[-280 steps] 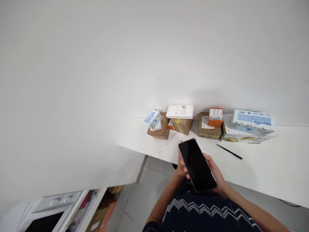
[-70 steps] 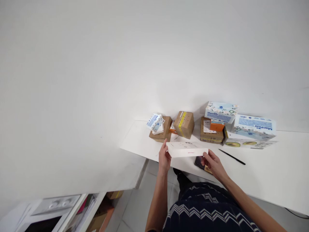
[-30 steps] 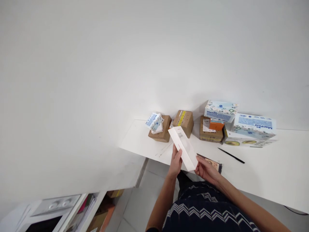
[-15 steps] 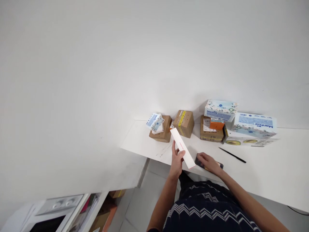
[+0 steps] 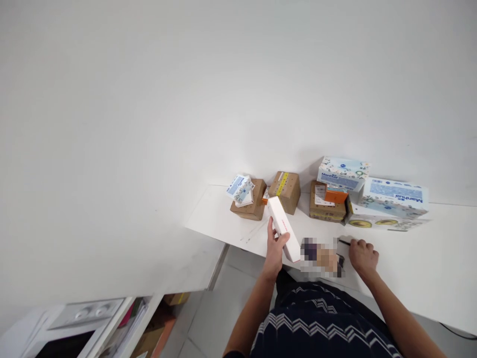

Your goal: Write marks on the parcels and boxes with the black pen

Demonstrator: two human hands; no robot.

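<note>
White box (image 5: pixel 283 231) slants in the left hand (image 5: pixel 276 248), over the near side of the worktop (image 5: pixel 421 258) — thumb across its long face, fingers closed round its side. Fingers of the right hand (image 5: pixel 364 256) curl down over a black stick (image 5: pixel 345 242) — whether they grip it, I can't tell. Between the hands lies a blurred thing (image 5: pixel 321 256).

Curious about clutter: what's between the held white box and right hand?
Head view: a pixelated item, too blurred to name, lies between the white box and right hand.
</note>
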